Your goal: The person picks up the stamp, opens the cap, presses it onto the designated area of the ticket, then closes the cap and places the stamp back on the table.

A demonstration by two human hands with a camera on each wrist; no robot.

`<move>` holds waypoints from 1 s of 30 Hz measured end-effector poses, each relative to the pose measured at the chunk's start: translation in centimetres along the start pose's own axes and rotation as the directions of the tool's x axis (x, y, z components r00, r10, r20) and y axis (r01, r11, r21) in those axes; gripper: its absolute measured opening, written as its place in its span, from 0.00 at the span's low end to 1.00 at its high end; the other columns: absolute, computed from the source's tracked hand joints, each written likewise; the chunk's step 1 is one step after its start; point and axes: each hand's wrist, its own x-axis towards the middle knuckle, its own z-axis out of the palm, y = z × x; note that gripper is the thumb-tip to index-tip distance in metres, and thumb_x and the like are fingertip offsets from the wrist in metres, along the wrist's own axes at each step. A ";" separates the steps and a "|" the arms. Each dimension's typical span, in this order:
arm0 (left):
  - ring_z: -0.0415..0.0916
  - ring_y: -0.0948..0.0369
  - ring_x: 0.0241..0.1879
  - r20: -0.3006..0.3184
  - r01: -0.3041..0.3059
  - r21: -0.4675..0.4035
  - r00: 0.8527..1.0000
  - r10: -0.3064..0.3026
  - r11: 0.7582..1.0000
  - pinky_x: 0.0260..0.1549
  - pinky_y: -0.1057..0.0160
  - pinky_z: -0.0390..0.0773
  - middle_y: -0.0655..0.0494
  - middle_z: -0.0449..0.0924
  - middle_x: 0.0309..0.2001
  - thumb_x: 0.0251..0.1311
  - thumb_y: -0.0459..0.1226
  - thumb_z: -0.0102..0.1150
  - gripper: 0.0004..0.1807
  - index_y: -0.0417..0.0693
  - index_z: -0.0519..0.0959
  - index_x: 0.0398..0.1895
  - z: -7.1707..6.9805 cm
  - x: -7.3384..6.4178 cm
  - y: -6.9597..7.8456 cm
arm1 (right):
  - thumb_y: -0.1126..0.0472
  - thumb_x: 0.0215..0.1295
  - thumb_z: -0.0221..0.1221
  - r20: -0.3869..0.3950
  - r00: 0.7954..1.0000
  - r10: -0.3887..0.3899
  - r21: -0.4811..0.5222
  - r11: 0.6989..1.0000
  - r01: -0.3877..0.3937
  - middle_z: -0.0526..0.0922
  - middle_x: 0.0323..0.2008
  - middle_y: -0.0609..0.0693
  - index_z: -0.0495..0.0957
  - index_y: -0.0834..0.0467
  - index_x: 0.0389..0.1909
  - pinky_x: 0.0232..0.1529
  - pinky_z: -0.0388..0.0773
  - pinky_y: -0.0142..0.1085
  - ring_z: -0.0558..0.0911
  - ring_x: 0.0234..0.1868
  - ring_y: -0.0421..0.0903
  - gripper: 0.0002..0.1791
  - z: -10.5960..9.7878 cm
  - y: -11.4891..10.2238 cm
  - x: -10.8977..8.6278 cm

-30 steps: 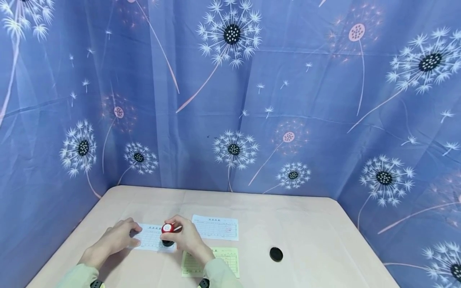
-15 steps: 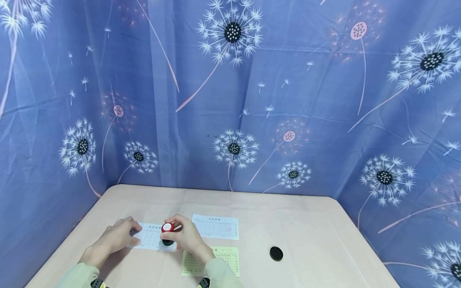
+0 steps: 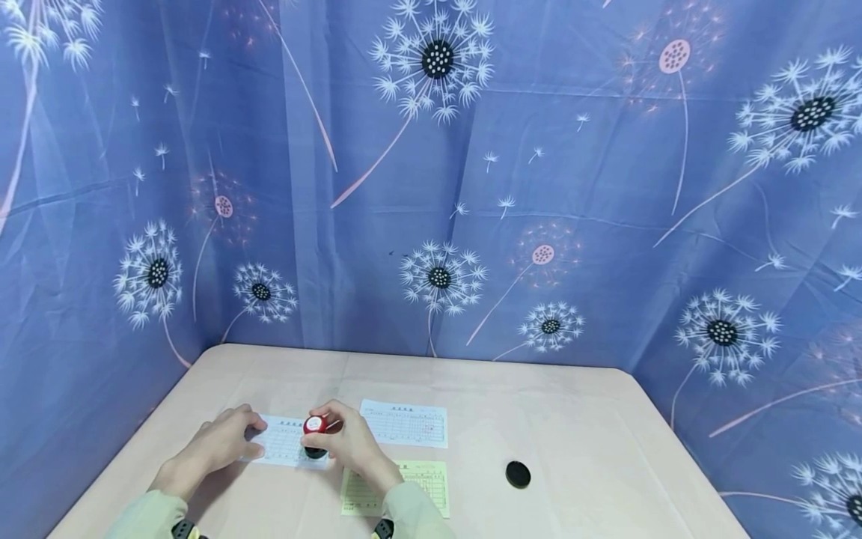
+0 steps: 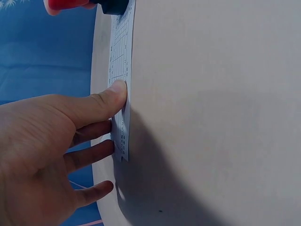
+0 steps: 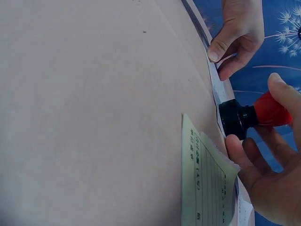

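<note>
A white printed form (image 3: 279, 443) lies on the left of the table. My left hand (image 3: 218, 443) rests at its left end, the thumb (image 4: 115, 94) pressing on the paper and the other fingers spread along its far side. With my right hand (image 3: 357, 445) I hold a stamp that has a red knob (image 3: 314, 424) and a round black base (image 5: 233, 118). Its base is against the right part of the form, upright in the head view. The stamp's underside and the paper under it are hidden.
A second white form (image 3: 404, 425) with small red marks lies behind my right hand. Partly under my right forearm is a yellow-green form (image 3: 431, 486). A round black lid (image 3: 517, 474) lies farther right on the pale tablecloth (image 3: 592, 434). Blue dandelion-print curtains (image 3: 377, 314) surround the table.
</note>
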 end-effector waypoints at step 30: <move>0.76 0.49 0.45 -0.002 0.002 0.006 1.000 -0.002 1.000 0.43 0.38 0.72 0.53 0.77 0.40 0.45 0.39 0.75 0.21 0.42 0.83 0.43 0.1 -0.1 0.1 | 0.61 0.52 0.74 0.003 1.000 -0.007 -0.092 0.996 0.007 0.82 0.33 0.43 0.82 0.51 0.45 0.31 0.75 0.25 0.78 0.33 0.35 0.19 -0.3 -0.2 0.2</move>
